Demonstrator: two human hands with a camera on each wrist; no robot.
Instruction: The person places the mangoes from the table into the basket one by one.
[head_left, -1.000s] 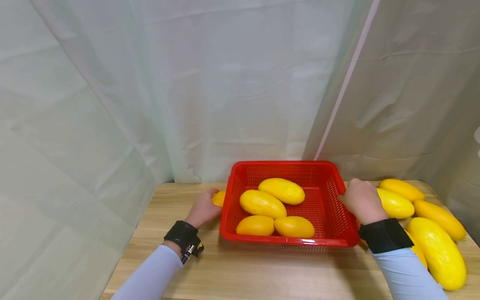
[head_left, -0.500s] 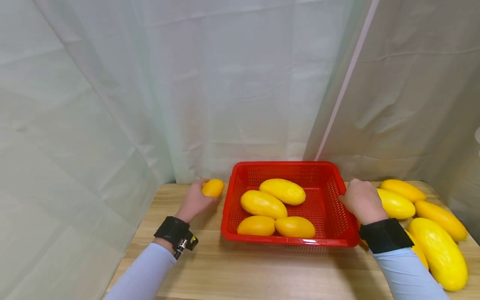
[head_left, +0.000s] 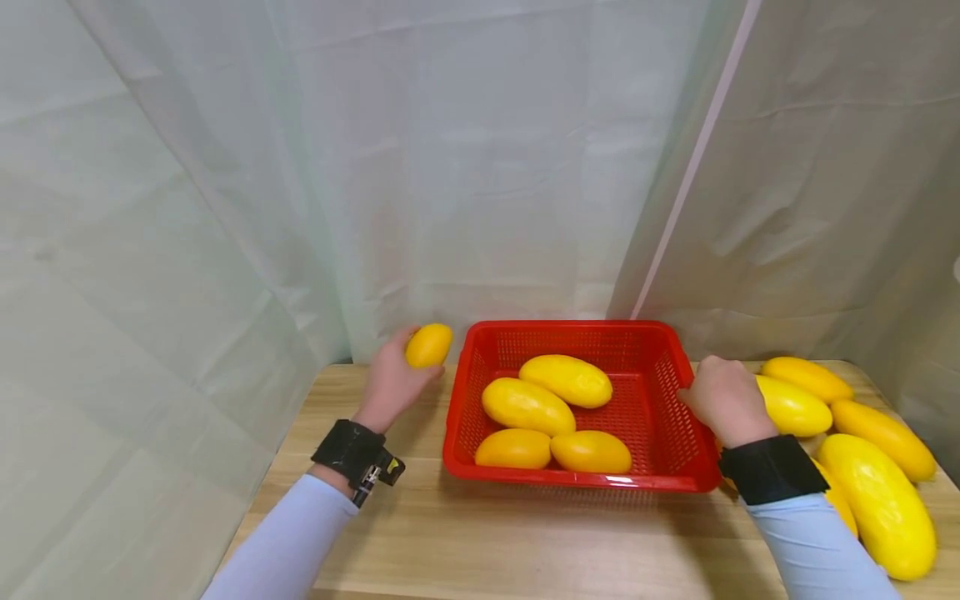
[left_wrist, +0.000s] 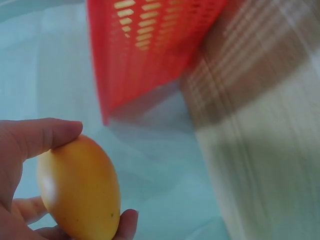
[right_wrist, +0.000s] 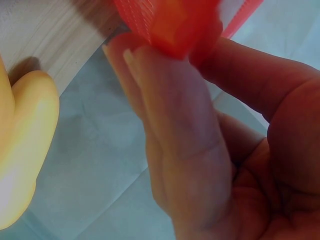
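Note:
My left hand [head_left: 390, 382] holds a small orange-yellow fruit [head_left: 429, 345] lifted above the table, just left of the red basket's [head_left: 577, 335] back left corner. In the left wrist view the fruit [left_wrist: 80, 190] sits between my thumb and fingers, with the basket's wall [left_wrist: 145, 50] above it. My right hand [head_left: 723, 400] pinches the basket's right rim; the right wrist view shows the red rim [right_wrist: 170, 27] between thumb and fingers. Several yellow fruits [head_left: 527, 407] lie inside the basket.
More yellow fruits [head_left: 877, 504] lie in a pile on the wooden table [head_left: 510, 542] right of the basket, one [right_wrist: 25, 150] close beside my right hand. Pale curtains [head_left: 225, 183] hang behind and to the left. The table's front edge is near me.
My left hand has lifted the small fruit from beside the basket's left wall, up and back toward the curtain. My right hand has stayed on the basket's rim.

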